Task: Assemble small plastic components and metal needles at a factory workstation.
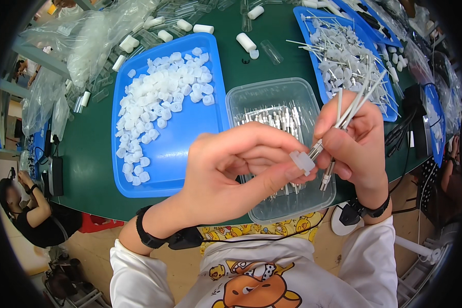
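Between the thumb and fingers of my left hand (236,167) is a small translucent white plastic cap (302,162). My right hand (359,141) pinches several thin metal rods with white stems (350,110), their stems pointing up and away. One rod's metal end meets the cap; how deep it sits inside cannot be seen. Another metal end hangs below my right fingers. Both hands are over a clear plastic box (313,203) holding many similar metal rods, partly hidden by my left hand. To the left, a blue tray (190,138) carries a heap of loose white caps (159,97).
At the right, another blue tray (307,38) is piled with capped rods (344,56). White cylinders (245,42) and clear tubes (271,52) lie across the green table (87,154). Plastic bags (87,41) stand at the far left. Cables run from both wristbands. Another person (31,205) sits at the left.
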`<act>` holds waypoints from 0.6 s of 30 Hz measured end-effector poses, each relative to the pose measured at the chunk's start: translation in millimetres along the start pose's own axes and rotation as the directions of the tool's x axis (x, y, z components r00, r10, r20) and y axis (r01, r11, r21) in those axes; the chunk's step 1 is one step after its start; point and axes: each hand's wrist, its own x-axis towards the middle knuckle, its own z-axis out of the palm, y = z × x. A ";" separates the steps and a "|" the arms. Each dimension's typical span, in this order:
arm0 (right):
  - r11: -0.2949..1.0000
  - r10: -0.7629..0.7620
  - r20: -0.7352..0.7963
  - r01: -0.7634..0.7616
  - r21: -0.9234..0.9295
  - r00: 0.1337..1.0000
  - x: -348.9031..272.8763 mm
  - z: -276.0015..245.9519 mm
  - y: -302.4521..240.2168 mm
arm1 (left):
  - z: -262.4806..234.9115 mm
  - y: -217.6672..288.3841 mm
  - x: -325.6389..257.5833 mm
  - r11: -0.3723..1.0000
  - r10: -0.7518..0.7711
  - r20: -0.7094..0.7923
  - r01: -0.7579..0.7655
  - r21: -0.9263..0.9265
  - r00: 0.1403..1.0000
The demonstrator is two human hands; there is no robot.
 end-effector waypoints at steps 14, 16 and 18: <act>0.997 0.056 -0.015 -0.055 0.057 0.998 1.7 3.4 7.5 | 1.8 -1.8 -0.3 0.995 -0.035 -0.113 0.045 0.086 0.993; 0.990 0.095 0.015 -0.096 0.107 0.995 1.7 2.1 6.0 | -0.5 -0.5 0.1 0.977 0.025 -0.092 -0.005 0.211 0.995; 0.985 0.097 0.009 -0.097 0.142 0.995 2.5 5.1 7.7 | -0.7 -1.2 1.0 0.957 0.079 -0.086 -0.052 0.285 0.993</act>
